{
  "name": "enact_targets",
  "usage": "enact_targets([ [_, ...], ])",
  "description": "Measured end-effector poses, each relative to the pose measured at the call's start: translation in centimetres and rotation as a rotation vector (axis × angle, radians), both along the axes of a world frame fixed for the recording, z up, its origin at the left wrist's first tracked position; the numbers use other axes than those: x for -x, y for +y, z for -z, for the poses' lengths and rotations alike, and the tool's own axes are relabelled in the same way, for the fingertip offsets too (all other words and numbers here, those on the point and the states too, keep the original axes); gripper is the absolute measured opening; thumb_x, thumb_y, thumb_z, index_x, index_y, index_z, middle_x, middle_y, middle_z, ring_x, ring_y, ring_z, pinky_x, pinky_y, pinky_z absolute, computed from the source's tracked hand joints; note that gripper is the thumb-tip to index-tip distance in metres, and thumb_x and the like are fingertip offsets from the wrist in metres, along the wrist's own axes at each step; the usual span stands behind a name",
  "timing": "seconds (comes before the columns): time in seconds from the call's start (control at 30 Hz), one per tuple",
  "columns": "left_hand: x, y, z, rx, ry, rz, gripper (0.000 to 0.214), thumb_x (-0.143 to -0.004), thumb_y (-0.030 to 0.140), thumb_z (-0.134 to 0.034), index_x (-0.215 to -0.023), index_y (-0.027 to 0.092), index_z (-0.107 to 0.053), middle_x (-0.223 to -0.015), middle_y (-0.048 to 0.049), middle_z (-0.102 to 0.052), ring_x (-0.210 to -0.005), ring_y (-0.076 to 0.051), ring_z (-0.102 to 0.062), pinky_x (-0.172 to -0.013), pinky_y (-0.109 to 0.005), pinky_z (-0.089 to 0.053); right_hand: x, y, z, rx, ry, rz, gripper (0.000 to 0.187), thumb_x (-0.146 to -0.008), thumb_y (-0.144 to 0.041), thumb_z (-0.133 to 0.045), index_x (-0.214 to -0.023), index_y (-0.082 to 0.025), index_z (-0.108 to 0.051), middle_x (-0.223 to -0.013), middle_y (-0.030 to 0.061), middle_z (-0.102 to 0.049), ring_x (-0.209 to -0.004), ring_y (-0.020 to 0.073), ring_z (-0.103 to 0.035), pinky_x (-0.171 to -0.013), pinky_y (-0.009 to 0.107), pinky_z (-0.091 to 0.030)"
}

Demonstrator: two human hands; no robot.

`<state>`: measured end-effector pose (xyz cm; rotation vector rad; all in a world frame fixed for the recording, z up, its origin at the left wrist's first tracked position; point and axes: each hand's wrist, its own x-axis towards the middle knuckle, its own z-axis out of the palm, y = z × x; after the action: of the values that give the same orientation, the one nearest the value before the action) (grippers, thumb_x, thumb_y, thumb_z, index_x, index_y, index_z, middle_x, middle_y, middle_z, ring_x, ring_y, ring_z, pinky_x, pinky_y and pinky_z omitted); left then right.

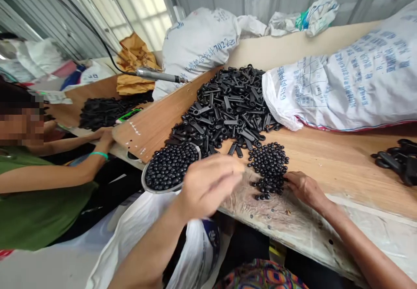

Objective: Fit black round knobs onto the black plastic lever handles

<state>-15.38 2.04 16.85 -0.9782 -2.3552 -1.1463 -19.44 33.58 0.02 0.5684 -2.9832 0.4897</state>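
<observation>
My left hand (213, 184), slightly blurred, is over the table between a bowl (143, 184) full of small black balls (171, 163) and a loose heap of the same black balls (269, 163). Its fingers are curled together, and whatever they hold is hidden. At the right edge of the loose heap, my right hand (304, 187) has its fingertips drawn together against the balls. I cannot make out what is between them. Behind both hands rises a large pile of black plastic handle-like parts (228, 106), each with a ring-shaped end.
A wooden divider board (146, 128) borders the pile on the left. Printed white sacks (202, 41) stand behind, and another sack (348, 76) lies at right. A pen-shaped power tool (159, 75) hangs by its cable. Left, a person in a green shirt (48, 197) sits working.
</observation>
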Motion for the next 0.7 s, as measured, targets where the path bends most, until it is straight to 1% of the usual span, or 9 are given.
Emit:
enact_targets([
  [0.03,2.8,1.0,1.3,0.038,-0.003,-0.055,0.02,-0.082,0.022,-0.047,-0.091,0.023,-0.065,-0.09,-0.0033,-0.066,-0.083,-0.016,-0.06,-0.079,-0.032,-0.049,0.0,-0.1,0.1,-0.012,-0.002,0.006,0.026,-0.079,-0.014,-0.043,-0.095,-0.018,-0.063,-0.09,0.007,-0.064,-0.087,0.0207,-0.057,-0.075,0.028,-0.043],
  [0.1,8.6,3.0,4.2,0.198,-0.001,-0.149,0.022,-0.082,0.019,-0.043,-0.087,0.019,-0.064,-0.091,-0.0041,-0.066,-0.086,-0.015,-0.058,-0.081,-0.03,-0.046,0.1,-0.2,0.4,-0.004,-0.003,0.019,0.025,-0.08,-0.015,-0.042,-0.096,-0.017,-0.062,-0.093,0.0079,-0.063,-0.089,0.0211,-0.055,-0.077,0.029,-0.042],
  [0.17,13.5,4.7,6.9,0.485,0.03,-0.255,0.023,-0.08,0.015,-0.043,-0.09,0.019,-0.064,-0.096,-0.0047,-0.064,-0.094,-0.017,-0.054,-0.086,-0.031,-0.042,0.2,-0.2,0.8,0.026,-0.005,0.021,0.023,-0.081,-0.016,-0.043,-0.095,-0.018,-0.061,-0.093,0.0077,-0.063,-0.09,0.0211,-0.054,-0.078,0.03,-0.041],
  [0.2,15.4,5.4,8.1,0.634,0.041,-0.295,0.024,-0.078,0.014,-0.044,-0.091,0.02,-0.063,-0.097,-0.005,-0.063,-0.097,-0.019,-0.052,-0.085,-0.032,-0.041,0.2,-0.1,0.9,0.039,-0.005,0.015,0.022,-0.081,-0.017,-0.043,-0.094,-0.019,-0.061,-0.091,0.0077,-0.063,-0.089,0.0212,-0.054,-0.078,0.031,-0.041],
  [0.27,18.4,6.6,9.9,0.73,0.053,-0.332,0.028,-0.075,0.009,-0.044,-0.093,0.019,-0.062,-0.1,-0.008,-0.06,-0.102,-0.023,-0.048,-0.082,-0.036,-0.039,0.0,0.3,1.2,0.063,0.0,0.003,0.022,-0.081,-0.017,-0.043,-0.092,-0.019,-0.061,-0.089,0.0081,-0.062,-0.088,0.0217,-0.054,-0.078,0.032,-0.041],
  [0.37,21.0,7.7,11.4,0.79,0.07,-0.336,0.034,-0.069,0.002,-0.043,-0.095,0.016,-0.06,-0.103,-0.0115,-0.057,-0.108,-0.027,-0.041,-0.084,-0.04,-0.035,-0.4,1.0,1.2,0.165,-0.014,-0.014,0.022,-0.082,-0.017,-0.041,-0.09,-0.019,-0.061,-0.086,0.0082,-0.063,-0.084,0.0218,-0.055,-0.075,0.033,-0.042],
  [0.5,22.9,8.3,12.0,0.872,0.086,-0.301,0.027,-0.068,0.002,-0.044,-0.087,0.014,-0.06,-0.089,-0.0123,-0.06,-0.109,-0.028,-0.039,-0.089,-0.043,-0.027,-1.0,2.1,0.0,0.507,-0.147,0.099,0.022,-0.085,-0.028,-0.042,-0.095,-0.019,-0.059,-0.087,0.0066,-0.064,-0.08,0.0208,-0.057,-0.072,0.032,-0.043],
  [0.6,23.3,8.4,11.8,0.906,0.089,-0.301,0.021,-0.072,0.008,-0.042,-0.081,0.015,-0.06,-0.077,-0.0113,-0.06,-0.097,-0.027,-0.045,-0.086,-0.043,-0.028,-1.2,2.6,-1.4,0.809,-0.236,0.187,0.021,-0.081,-0.034,-0.049,-0.09,-0.019,-0.061,-0.087,0.0038,-0.063,-0.082,0.02,-0.057,-0.071,0.029,-0.042],
  [0.7,22.2,8.5,10.5,0.893,0.113,-0.334,0.023,-0.078,0.018,-0.039,-0.086,0.016,-0.061,-0.083,-0.0115,-0.061,-0.094,-0.026,-0.046,-0.082,-0.042,-0.03,-1.4,2.6,-2.5,1.101,-0.3,0.247,0.017,-0.074,-0.03,-0.058,-0.084,-0.018,-0.063,-0.078,0.0015,-0.062,-0.075,0.0169,-0.054,-0.068,0.027,-0.041],
])
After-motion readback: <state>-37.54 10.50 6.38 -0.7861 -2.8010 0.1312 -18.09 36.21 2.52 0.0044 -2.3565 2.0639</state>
